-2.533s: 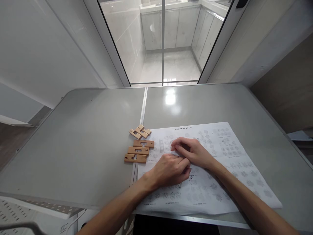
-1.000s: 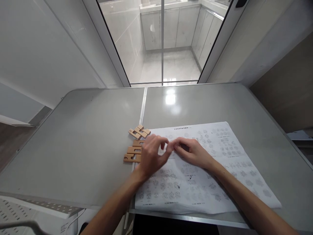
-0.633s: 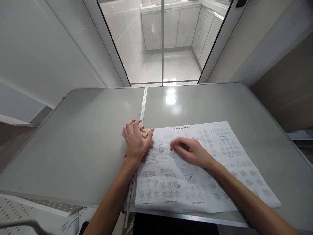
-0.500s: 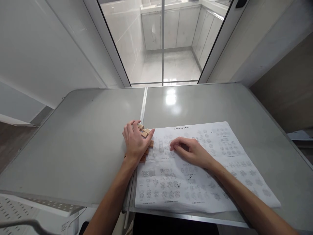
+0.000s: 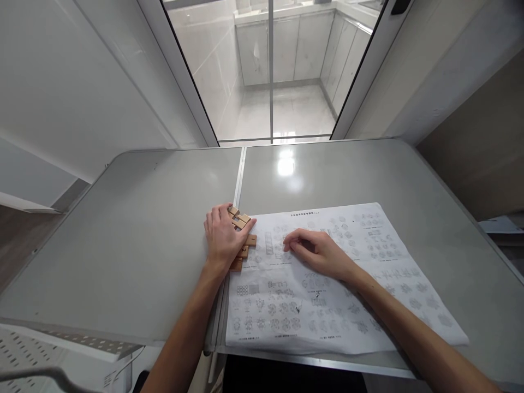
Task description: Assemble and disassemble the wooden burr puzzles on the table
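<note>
My left hand (image 5: 223, 234) is spread over several small wooden blocks at the left edge of the paper, its thumb and fingers around the light ones (image 5: 239, 218). Darker blocks (image 5: 251, 240) with marks on them show below the thumb, partly covered by the palm. My right hand (image 5: 317, 250) rests on the printed paper sheet (image 5: 282, 305) with its fingers curled and thumb near the fingertips; whether something small is between them is hidden.
The grey folding table (image 5: 164, 240) has a metal seam (image 5: 240, 174) running front to back. Beyond its far edge stands a glass door (image 5: 295, 109). A white perforated rack (image 5: 33, 355) is at the lower left.
My left hand has shifted slightly left and down, so more of the light and dark blocks shows. My right hand has stayed almost still.
</note>
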A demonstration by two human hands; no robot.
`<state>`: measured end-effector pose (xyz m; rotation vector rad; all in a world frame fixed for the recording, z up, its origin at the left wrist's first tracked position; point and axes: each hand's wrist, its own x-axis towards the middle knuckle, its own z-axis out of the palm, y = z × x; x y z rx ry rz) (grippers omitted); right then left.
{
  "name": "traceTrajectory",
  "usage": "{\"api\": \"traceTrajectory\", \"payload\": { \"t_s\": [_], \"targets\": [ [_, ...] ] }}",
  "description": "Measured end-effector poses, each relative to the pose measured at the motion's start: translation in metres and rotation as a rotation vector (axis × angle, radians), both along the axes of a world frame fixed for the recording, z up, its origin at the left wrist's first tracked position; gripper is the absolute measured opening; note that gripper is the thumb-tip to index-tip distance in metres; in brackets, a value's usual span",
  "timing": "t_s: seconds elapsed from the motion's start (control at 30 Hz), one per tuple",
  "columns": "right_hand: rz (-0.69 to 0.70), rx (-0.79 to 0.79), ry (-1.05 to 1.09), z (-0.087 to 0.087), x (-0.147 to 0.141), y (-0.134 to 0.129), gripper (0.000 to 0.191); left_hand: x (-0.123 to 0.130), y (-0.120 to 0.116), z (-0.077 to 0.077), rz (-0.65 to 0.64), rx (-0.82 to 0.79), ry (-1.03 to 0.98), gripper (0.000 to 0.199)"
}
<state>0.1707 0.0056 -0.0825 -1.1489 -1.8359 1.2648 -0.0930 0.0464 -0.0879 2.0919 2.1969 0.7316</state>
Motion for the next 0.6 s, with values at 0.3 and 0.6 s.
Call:
{"api": "traceTrajectory", "payload": {
  "t_s": [0.3,0.6],
  "targets": [
    [0.002,-0.005,0.01,-0.0018,0.0,-0.0003,0.018,-0.0015,0.0007,0.0044,-0.024,-0.031,0.013,0.057],
    [0.003,-0.007,0.009,-0.0007,0.0005,-0.0007,0.019,-0.0064,0.003,0.0078,-0.043,-0.045,-0.038,0.056]
  ]
}}
